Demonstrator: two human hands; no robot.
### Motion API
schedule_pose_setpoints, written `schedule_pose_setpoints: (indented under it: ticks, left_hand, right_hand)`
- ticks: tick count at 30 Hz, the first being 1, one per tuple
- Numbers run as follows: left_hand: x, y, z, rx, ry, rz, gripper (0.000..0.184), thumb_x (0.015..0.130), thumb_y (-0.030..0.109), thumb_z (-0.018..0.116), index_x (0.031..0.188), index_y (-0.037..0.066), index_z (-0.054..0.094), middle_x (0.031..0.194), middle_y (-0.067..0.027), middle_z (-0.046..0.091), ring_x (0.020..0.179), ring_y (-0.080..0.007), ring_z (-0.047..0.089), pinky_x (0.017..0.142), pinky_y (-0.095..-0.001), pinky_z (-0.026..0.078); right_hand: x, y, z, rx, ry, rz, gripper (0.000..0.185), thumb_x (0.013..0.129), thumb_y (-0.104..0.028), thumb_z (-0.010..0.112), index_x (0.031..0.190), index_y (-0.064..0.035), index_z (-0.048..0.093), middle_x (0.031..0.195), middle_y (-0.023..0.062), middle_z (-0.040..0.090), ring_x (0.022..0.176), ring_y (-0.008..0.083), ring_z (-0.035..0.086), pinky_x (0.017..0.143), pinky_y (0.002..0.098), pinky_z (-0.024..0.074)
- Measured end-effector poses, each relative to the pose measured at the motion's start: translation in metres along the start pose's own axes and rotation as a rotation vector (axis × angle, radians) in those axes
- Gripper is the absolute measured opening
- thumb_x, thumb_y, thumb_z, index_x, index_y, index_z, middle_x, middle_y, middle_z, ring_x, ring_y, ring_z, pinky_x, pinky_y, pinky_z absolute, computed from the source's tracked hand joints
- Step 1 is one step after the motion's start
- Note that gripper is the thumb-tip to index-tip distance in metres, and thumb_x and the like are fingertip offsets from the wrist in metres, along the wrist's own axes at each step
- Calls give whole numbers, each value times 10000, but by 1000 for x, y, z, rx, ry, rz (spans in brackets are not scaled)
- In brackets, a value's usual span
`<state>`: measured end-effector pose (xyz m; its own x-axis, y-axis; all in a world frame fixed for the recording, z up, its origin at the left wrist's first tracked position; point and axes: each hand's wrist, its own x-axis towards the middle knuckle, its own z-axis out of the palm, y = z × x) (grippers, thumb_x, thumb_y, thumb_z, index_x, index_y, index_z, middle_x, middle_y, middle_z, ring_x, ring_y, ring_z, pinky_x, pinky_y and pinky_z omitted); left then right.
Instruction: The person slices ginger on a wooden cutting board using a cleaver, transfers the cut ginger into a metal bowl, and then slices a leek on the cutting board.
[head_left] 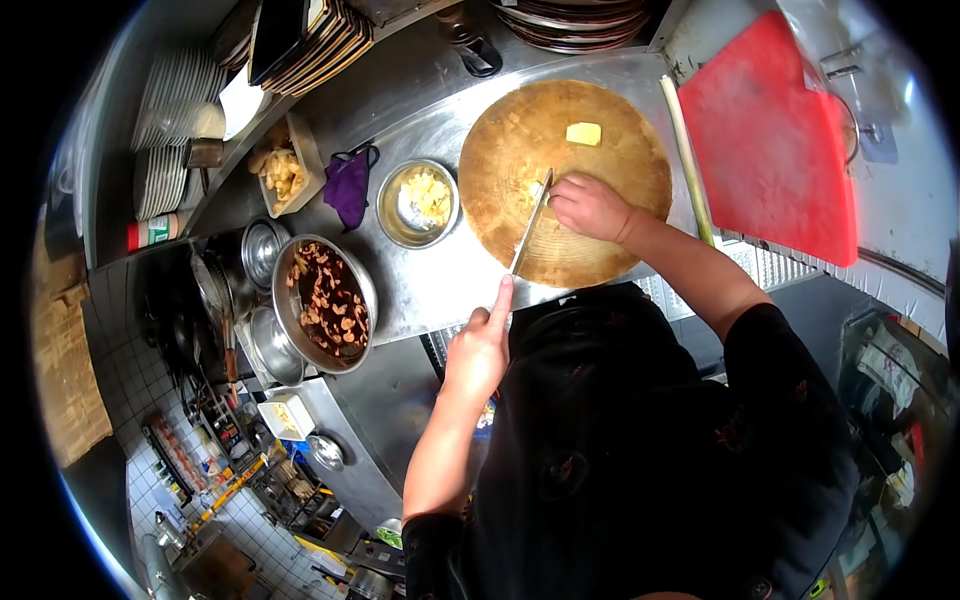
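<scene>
While the round wooden chopping board [500, 135] is taken as the clock, a knife [532, 220] is seen nearly edge-on, its blade laid from near the centre towards 7 o'clock. At that lower end, just off the board's edge, it is met by the left hand [476, 355]; the index finger is stretched out along it and the other fingers are folded together around what is presumably the handle, which is hidden. The right hand [590, 207] is set slightly towards 4 o'clock, its fingers curled close together beside the blade; whether anything is pinched beneath them cannot be told. Pale chopped bits [530, 190] are scattered at 9 o'clock of the blade, and a yellow block [584, 134] is placed near 12 o'clock on the board. Off the board at 9 o'clock, a small metal bowl [415, 236] is partly filled with yellow chopped pieces [428, 198]; beyond it a purple cloth [348, 188] is laid. At 8 o'clock, a larger metal bowl [284, 310] is filled with brownish pieces in dark liquid. At 3 o'clock, a long pale-green stalk [688, 160] is stretched alongside the board, with a red sheet [770, 140] propped beyond
</scene>
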<state>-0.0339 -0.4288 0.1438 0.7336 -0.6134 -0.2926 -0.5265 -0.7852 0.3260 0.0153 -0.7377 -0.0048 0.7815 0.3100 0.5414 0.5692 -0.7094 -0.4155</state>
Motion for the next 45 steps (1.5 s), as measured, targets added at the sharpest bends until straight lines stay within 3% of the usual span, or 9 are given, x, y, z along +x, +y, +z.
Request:
schedule_pose_setpoints:
  ticks: [20, 24, 30, 32, 36, 38, 41, 43, 45]
  left_hand:
    - [-1, -25, 16, -27, 278, -85, 754, 938, 0, 635, 1641, 186, 439, 862, -177, 645, 674, -379, 682, 645, -506, 590]
    - [-1, -31, 23, -250, 245, -198, 733, 949, -64, 624, 1631, 128, 436, 1146, -296, 728, 980, -460, 741, 852, -515, 589]
    - [-10, -41, 41, -565, 338, -288, 759, 998, -43, 625, 1677, 125, 331, 1126, -241, 774, 981, -318, 790, 882, -378, 589]
    - [-16, -35, 34, -656, 380, -412, 729, 1004, -29, 610, 1670, 100, 341, 1211, -309, 723, 1074, -425, 751, 908, -430, 581]
    - [-32, -36, 22, -724, 602, -530, 708, 1046, -26, 558, 1689, 105, 289, 1336, -251, 715, 1194, -303, 736, 988, -382, 563]
    - [-40, -36, 3, -759, 580, -678, 715, 1045, -31, 557, 1692, 110, 286, 1367, -246, 702, 1189, -289, 731, 983, -382, 564]
    - [-48, -63, 23, -602, 734, -564, 777, 1052, -29, 553, 1721, 212, 238, 1106, -123, 757, 601, -87, 563, 534, -302, 496]
    - [-54, -68, 25, -595, 738, -573, 770, 1056, -24, 550, 1721, 203, 236, 928, -77, 724, 565, -80, 534, 503, -306, 465]
    - [-57, -69, 23, -599, 712, -586, 746, 1040, -32, 555, 1704, 146, 265, 1133, -185, 708, 840, -207, 646, 710, -352, 526]
  right_hand:
    - [16, -15, -29, -56, -92, 125, 190, 838, -66, 695, 1028, -69, 709, 1145, 96, 671, 1081, 310, 636, 940, 421, 545]
    - [38, 0, -23, 64, -397, 44, 327, 842, -60, 681, 1163, -77, 741, 1227, 111, 676, 1161, 339, 616, 1014, 438, 522]
    - [43, 0, -11, 162, -374, 266, 351, 858, -84, 678, 1204, -62, 734, 1248, 138, 669, 1194, 357, 615, 1021, 453, 525]
    - [64, -14, -15, 187, -371, 277, 331, 879, -105, 689, 1205, -62, 734, 1256, 133, 669, 1184, 353, 632, 1039, 449, 526]
    - [106, -29, 10, 187, -365, 281, 331, 923, -141, 690, 1243, -66, 724, 1291, 128, 669, 1217, 338, 642, 1058, 449, 529]
    - [134, -33, 45, 230, -387, 267, 402, 949, -197, 711, 1336, -90, 695, 1425, 146, 618, 1311, 343, 601, 1114, 461, 503]
    - [164, -50, 66, 166, -304, 238, 540, 952, -309, 747, 1447, -123, 635, 1567, 182, 512, 1419, 370, 519, 1196, 479, 434]
    - [169, -61, 47, 144, -303, 242, 586, 949, -304, 740, 1488, -122, 600, 1586, 195, 491, 1444, 376, 496, 1211, 504, 411]
    - [148, -51, 28, -46, -259, 281, 559, 947, -260, 714, 1473, -108, 606, 1583, 201, 491, 1449, 377, 490, 1201, 520, 411]
